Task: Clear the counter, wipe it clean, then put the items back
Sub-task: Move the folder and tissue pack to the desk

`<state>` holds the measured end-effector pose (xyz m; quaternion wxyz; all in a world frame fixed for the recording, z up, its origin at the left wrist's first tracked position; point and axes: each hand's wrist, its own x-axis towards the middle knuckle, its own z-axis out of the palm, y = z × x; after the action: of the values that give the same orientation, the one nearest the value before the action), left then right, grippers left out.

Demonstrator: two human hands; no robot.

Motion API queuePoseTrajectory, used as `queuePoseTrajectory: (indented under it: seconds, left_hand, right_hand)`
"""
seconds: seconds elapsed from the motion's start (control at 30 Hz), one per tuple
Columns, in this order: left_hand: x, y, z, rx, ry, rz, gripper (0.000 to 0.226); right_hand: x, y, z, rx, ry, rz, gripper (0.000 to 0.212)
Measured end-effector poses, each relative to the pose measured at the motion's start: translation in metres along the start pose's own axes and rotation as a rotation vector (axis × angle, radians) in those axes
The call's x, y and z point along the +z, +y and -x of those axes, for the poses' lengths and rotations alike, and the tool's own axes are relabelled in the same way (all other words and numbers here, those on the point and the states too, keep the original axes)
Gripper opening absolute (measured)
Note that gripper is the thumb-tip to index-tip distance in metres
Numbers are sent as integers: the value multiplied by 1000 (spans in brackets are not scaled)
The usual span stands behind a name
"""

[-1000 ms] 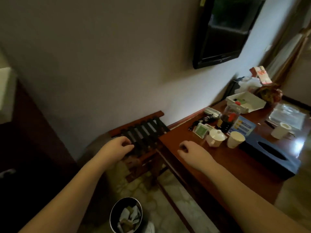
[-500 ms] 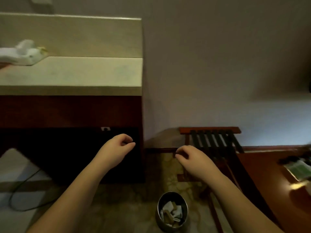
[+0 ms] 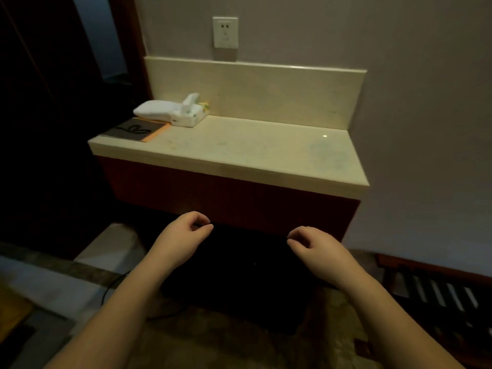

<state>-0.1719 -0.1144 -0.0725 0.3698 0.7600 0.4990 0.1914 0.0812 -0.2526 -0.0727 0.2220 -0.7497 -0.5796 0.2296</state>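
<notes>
While two hands, left hand (image 3: 183,235), right hand (image 3: 316,249), hang loosely curled, empty, one counter (image 3: 266,153), one white box (image 3: 186,117).

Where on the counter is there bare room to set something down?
The counter is bare from the white box rightward to the wall, backsplash to front edge. The left end is crowded: box, white bundle and dark mat.

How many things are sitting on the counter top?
3, all at the counter's back left corner: a white rolled towel, a small white box touching its right end, and a flat dark-and-orange mat in front of them. Something small may hide behind the box.
</notes>
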Motion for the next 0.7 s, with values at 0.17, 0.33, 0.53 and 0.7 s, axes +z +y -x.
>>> queuePoseTrajectory:
  seconds: [0.17, 0.33, 0.53, 0.7]
  left_hand:
    - [-66, -29, -42, 10, 143, -29, 13]
    - [-122, -44, -84, 2, 302, -115, 9]
    - [-167, -50, -135, -30, 398, -158, 11]
    - [-195, -60, -182, -88, 454, -217, 12]
  right_hand:
    - [5, -63, -69, -69, 62, 84, 25]
    - [-2, -113, -123, -153, 146, 190, 24]
    - [-21, -144, -203, -185, 153, 322, 21]
    - [-34, -160, -275, -210, 129, 424, 29]
